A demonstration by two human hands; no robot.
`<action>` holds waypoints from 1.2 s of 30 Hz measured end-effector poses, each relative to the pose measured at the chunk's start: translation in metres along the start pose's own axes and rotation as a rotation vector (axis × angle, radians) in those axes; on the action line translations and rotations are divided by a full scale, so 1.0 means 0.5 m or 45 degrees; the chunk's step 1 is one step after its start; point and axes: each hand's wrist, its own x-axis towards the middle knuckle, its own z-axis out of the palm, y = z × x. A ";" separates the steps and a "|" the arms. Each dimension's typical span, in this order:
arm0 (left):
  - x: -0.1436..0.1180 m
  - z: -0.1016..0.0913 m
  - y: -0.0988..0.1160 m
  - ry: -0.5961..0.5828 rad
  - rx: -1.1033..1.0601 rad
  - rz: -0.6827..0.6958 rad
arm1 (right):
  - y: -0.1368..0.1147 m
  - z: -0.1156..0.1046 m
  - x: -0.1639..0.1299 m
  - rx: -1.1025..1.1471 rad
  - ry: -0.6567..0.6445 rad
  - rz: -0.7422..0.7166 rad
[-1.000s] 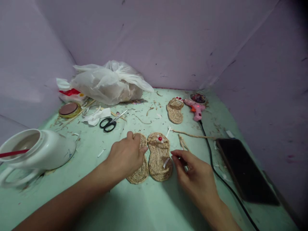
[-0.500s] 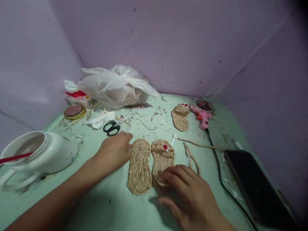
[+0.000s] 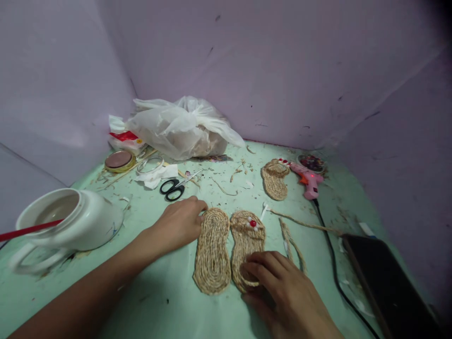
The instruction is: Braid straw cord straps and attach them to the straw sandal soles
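Two small woven jute soles lie side by side on the green table. My left hand (image 3: 180, 223) rests flat by the top left edge of the plain sole (image 3: 213, 249), fingertips touching it. The other sole (image 3: 247, 242) carries a strap with a red bead, and my right hand (image 3: 282, 294) presses its fingers on the heel end. Neither hand grips anything. A braided jute strand (image 3: 292, 242) lies just right of the soles.
A third jute sandal (image 3: 274, 179), a pink glue gun (image 3: 308, 178) with black cord, black scissors (image 3: 173, 187), a plastic bag (image 3: 181, 127), a tape roll (image 3: 119, 161), a tipped white jar (image 3: 70, 220) and a dark phone (image 3: 388, 282) surround the work. Purple walls enclose the table.
My left hand slid off the plain sole to its upper left edge. My right hand moved from beside the beaded sole onto its heel. The view shifted left.
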 end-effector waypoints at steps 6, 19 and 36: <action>0.000 0.005 0.001 0.001 -0.019 -0.004 | -0.003 -0.006 0.002 0.033 -0.040 0.031; -0.002 0.010 0.002 -0.027 0.043 -0.016 | -0.013 -0.030 -0.001 0.086 -0.029 0.119; 0.013 0.005 -0.030 -0.073 -0.102 0.089 | -0.058 -0.012 -0.028 -0.033 0.478 -0.454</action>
